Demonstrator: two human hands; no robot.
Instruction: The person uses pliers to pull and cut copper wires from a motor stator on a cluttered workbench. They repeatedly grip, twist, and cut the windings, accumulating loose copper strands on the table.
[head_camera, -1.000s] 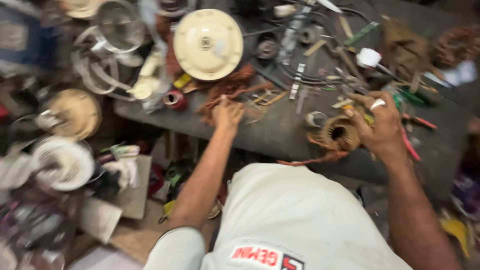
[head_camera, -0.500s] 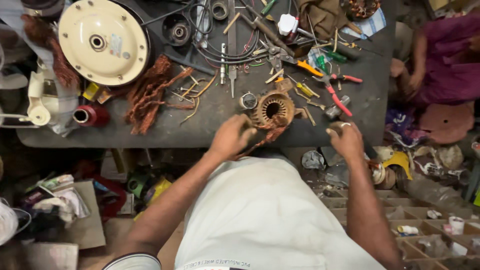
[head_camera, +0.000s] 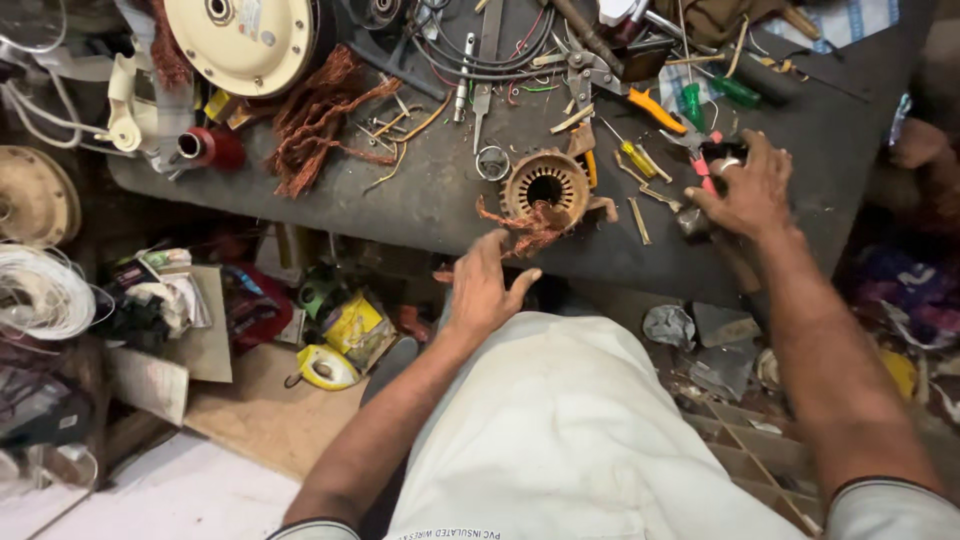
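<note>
A round motor stator (head_camera: 545, 185) with copper windings lies on the dark workbench (head_camera: 430, 200), loose copper wire (head_camera: 520, 228) trailing from its near side. My left hand (head_camera: 487, 285) hovers at the bench's front edge just below that wire, fingers spread, holding nothing. My right hand (head_camera: 742, 188) rests on the bench to the stator's right, fingers curled over tools there, close to red-handled pliers (head_camera: 703, 165). Whether it grips one I cannot tell.
A cream round fan cover (head_camera: 245, 40) and a heap of stripped copper wire (head_camera: 315, 115) lie at the bench's left. Screwdrivers (head_camera: 640, 160), cables and small parts litter the back. A white wire coil (head_camera: 40, 290), boxes and scraps crowd the floor.
The view has shifted over the bench. My left hand has come off the stator and dropped to the bench edge. My right hand has moved up onto the tools at the right.
</note>
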